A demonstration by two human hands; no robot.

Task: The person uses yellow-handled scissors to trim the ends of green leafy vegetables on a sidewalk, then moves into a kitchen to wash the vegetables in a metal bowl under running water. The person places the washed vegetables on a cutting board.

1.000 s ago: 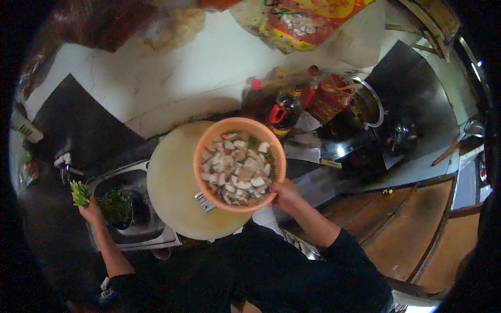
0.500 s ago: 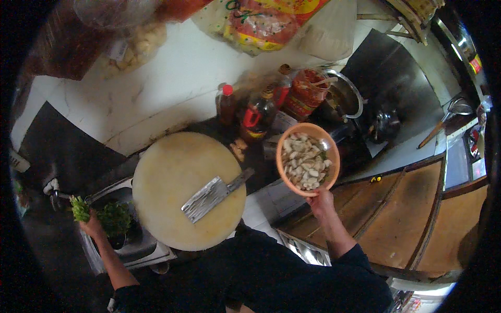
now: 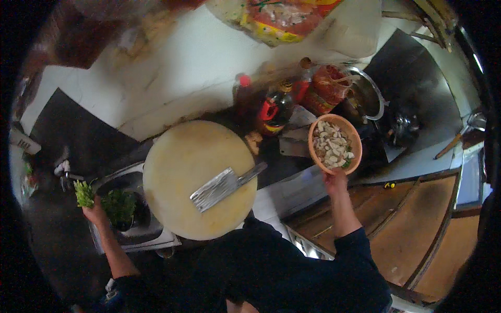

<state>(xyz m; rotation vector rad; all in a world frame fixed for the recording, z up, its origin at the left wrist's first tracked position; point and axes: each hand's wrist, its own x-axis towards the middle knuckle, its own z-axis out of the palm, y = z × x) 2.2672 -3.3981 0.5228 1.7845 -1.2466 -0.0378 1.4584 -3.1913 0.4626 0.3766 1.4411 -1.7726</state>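
Note:
At the left, my left hand (image 3: 95,213) is closed around a bunch of leafy greens (image 3: 83,194). Its pale cut stems stick out on one side, and dark leaves (image 3: 119,206) show over the sink on the other. My right hand (image 3: 335,182) grips the near rim of an orange plastic bowl (image 3: 355,140), held up over the counter. White sliced pieces (image 3: 332,145), perhaps mushroom, lie in the bowl with a bit of green. Between my hands, a cleaver (image 3: 216,190) rests flat on a thick round chopping board (image 3: 193,156), its handle pointing right.
Behind the board stand a red-capped bottle (image 3: 243,94), a dark sauce bottle (image 3: 276,109) and a jar of red paste (image 3: 329,88). A metal bowl (image 3: 383,99) sits beyond them. The sink (image 3: 156,237) has a tap (image 3: 63,169) at left; wooden boards (image 3: 417,224) lie right.
The orange bowl has moved a little right and farther away with my right hand. My left hand still grips the greens. The whole view has shifted slightly.

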